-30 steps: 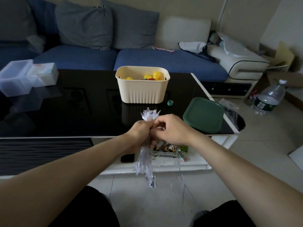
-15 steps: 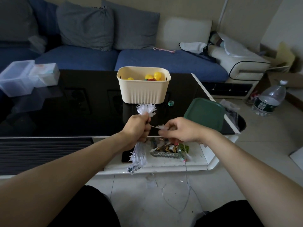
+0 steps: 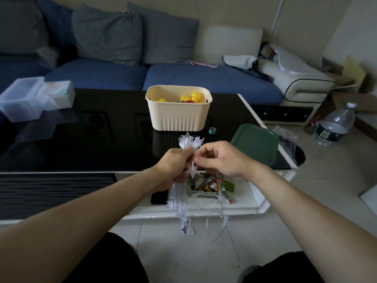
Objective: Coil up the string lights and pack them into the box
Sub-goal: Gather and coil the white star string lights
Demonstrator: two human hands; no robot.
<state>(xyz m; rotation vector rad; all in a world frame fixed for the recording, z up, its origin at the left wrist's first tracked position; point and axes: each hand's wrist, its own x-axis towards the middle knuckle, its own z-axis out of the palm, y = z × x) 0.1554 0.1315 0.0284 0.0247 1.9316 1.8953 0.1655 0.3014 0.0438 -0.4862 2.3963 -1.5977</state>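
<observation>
A person seated at a black table (image 3: 102,139) gathers the lights (image 3: 190,142) into a bundle, the coiling step of the job, with packing not yet begun. The left hand (image 3: 173,164) is closed round the middle of the bunch, star tips fanning out above the fist and a longer tuft hanging below it toward the floor. The right hand (image 3: 220,158), just beside the left, pinches one star between thumb and fingertips at the bundle's edge, the other fingers loosely curled. A loose tail of wire (image 3: 222,225) with a star or two on it trails from the hands down over the table's lower shelf to the tiles, so some length appears uncollected. The next move, by the look of it, calls for feeding the pinched star into the left hand's grip, then reaching down the tail for the next one without letting the thin wire snag. The cream box (image 3: 177,117) stands open on the table just beyond the hands, yellow pieces already inside; its green lid (image 3: 255,144) lies to the right, near the table's edge
</observation>
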